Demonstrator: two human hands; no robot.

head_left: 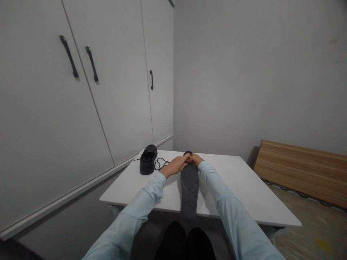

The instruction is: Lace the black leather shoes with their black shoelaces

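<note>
A long dark grey insole [189, 191] lies lengthwise on the white table [244, 191], its near end hanging over the front edge. My left hand [177, 165] and my right hand [195, 159] meet at its far end, fingers curled and pressed on a small dark thing there, only partly visible. A black shoe [148, 159] stands to the left of my left hand. A loose black lace [160, 164] lies between the shoe and that hand. Both arms wear light blue sleeves.
White cabinet doors [81, 90] with black handles stand close along the table's left side. A grey wall is behind. A wooden board [300, 171] leans low on the right, above a cable on the floor. My dark-clothed knees [185, 242] are under the table's front edge.
</note>
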